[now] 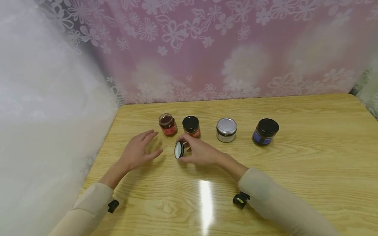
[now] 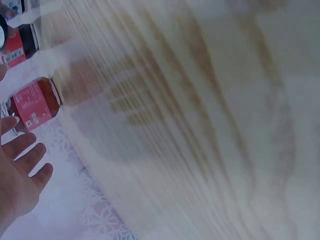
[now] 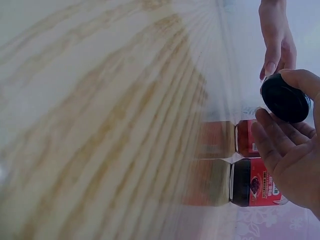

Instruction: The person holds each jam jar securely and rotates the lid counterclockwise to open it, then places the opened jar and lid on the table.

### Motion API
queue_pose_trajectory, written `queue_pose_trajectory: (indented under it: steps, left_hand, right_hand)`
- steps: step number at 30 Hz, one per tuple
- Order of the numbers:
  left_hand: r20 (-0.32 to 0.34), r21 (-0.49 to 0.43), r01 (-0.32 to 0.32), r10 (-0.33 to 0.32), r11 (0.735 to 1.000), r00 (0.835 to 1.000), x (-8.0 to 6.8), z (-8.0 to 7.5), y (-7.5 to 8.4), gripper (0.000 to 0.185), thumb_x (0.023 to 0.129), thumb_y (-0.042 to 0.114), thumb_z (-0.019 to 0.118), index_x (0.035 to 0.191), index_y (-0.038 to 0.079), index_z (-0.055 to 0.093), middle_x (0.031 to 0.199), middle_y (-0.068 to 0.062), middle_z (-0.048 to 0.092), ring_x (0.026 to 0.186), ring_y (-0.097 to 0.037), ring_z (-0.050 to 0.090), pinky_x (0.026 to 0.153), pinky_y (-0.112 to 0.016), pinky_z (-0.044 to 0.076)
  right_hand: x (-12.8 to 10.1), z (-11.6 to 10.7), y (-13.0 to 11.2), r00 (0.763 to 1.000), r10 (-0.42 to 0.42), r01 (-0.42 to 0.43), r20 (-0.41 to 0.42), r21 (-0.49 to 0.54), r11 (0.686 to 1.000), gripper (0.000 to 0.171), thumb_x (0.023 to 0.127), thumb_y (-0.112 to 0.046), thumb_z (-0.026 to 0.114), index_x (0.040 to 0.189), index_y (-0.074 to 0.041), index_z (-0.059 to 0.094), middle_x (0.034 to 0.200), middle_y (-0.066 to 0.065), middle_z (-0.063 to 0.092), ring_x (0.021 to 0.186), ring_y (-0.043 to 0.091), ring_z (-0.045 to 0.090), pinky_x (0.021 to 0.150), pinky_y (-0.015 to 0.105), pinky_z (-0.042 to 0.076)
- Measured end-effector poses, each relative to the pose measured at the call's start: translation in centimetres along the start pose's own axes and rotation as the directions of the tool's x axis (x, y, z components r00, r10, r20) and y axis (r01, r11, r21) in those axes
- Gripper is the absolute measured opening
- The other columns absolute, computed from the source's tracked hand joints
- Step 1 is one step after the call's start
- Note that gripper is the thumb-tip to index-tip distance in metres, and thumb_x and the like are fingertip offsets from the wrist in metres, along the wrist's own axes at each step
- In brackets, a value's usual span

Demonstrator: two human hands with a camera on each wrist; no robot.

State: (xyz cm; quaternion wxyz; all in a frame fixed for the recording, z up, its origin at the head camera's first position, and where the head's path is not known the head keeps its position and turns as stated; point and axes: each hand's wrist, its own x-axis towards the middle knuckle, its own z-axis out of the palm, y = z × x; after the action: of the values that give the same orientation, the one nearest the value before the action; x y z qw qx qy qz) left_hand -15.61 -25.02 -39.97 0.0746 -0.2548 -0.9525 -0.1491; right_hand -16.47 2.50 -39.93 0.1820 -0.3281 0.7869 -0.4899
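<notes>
Step in hand: the lid [image 1: 178, 150] is off the open jar [image 1: 167, 124] at the far left of the row.
Right hand [image 1: 200, 152]: pinches the lid on edge, just near of the black-lidded jar [image 1: 191, 126].
Left hand [image 1: 138, 151]: fingers relaxed, holding nothing, near the open jar.
Next move: likely setting the lid flat on the table [image 1: 295, 183], which calls for a gentle tilt.

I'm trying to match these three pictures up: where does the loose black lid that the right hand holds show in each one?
Head: black lid, centre, white inside showing, pinched by the right hand.
Left wrist: not in it.
Right wrist: upper right, black top showing.
Shared landmark: open red-labelled jar.
</notes>
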Motion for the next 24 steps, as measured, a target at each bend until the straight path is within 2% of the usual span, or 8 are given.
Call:
queue_pose_trajectory:
  steps: [3, 9, 24]
  left_hand:
    - [-0.003, -0.011, -0.001, 0.001, 1.000, 1.000, -0.2, 0.0, 0.4, 0.068, 0.087, 0.050, 0.062, 0.138, 0.007, 0.049, 0.139, -0.014, 0.048, 0.123, -0.035, 0.047, 0.099, -0.052, 0.037]
    - [0.042, -0.075, 0.076, -0.073, 0.994, 0.996, -0.7, 0.2, 1.1, 0.068, 0.089, 0.054, 0.058, 0.140, 0.010, 0.047, 0.141, -0.012, 0.046, 0.126, -0.035, 0.044, 0.098, -0.054, 0.037]
    - [0.116, -0.132, 0.158, -0.143, 0.978, 0.983, -1.1, 0.6, 1.2, 0.077, 0.087, 0.060, 0.058, 0.145, 0.013, 0.040, 0.143, -0.011, 0.042, 0.127, -0.033, 0.043, 0.098, -0.054, 0.038]
  right_hand:
    - [0.3, 0.0, 0.1, 1.000, 0.022, -0.022, 0.005, 0.020, 1.000, 0.058, 0.083, -0.016, 0.075, 0.130, -0.007, 0.042, 0.122, 0.002, 0.051, 0.113, 0.016, 0.054, 0.091, 0.034, 0.047]
    - [1.0, 0.3, 0.2, 0.998, 0.062, -0.063, 0.011, 0.037, 0.997, 0.059, 0.084, -0.017, 0.075, 0.132, -0.006, 0.043, 0.121, 0.001, 0.051, 0.113, 0.018, 0.054, 0.091, 0.036, 0.047]
    - [2.9, 1.4, 1.1, 0.993, 0.122, -0.121, -0.006, 0.035, 0.992, 0.062, 0.084, -0.020, 0.076, 0.135, -0.007, 0.044, 0.110, 0.001, 0.059, 0.101, 0.014, 0.060, 0.083, 0.031, 0.048]
